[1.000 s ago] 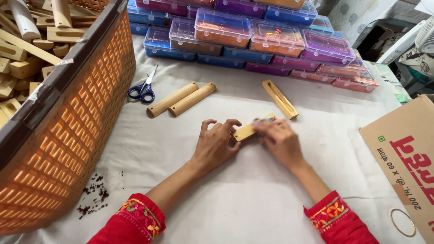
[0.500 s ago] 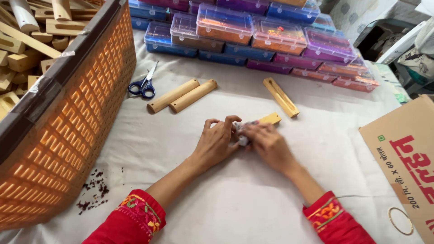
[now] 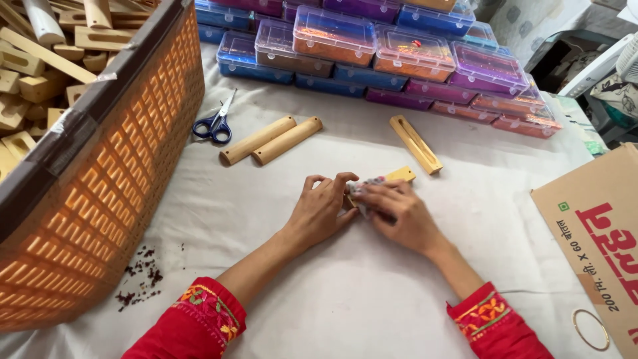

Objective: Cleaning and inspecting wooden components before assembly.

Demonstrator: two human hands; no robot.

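Gripping: both hands meet over one small wooden block (image 3: 401, 175) near the middle of the cloth-covered table (image 3: 345, 292), pressing it to the cloth.
Left fingers: the left hand (image 3: 321, 211) curls its fingers together, thumb and forefinger pinched on the near end of the block.
Right fingers: the right hand (image 3: 399, 214) lies over the block with fingers bent and closed on a crumpled bit of pale patterned material (image 3: 362, 189) against the wood; only the block's far yellow end shows past the knuckles.
Sleeves: red embroidered cuffs (image 3: 206, 316) at the near edge of the table.
Beyond the hands: a slotted wooden holder (image 3: 415, 143) lies slantwise toward the far right; two rounded wooden sticks (image 3: 271, 139) lie side by side, touching, toward the far left.
Scissors: blue-handled scissors (image 3: 215, 123) just beside the sticks, near the basket.
Left edge: a tall orange woven basket (image 3: 113, 193) full of wooden pieces (image 3: 40, 60); dark crumbs (image 3: 139, 272) on the cloth at its foot.
Far edge: stacked clear-lidded plastic boxes (image 3: 372, 46), blue, purple and pink.
Right edge: a cardboard box (image 3: 591, 233), with a thin ring (image 3: 591, 330) near its near corner.
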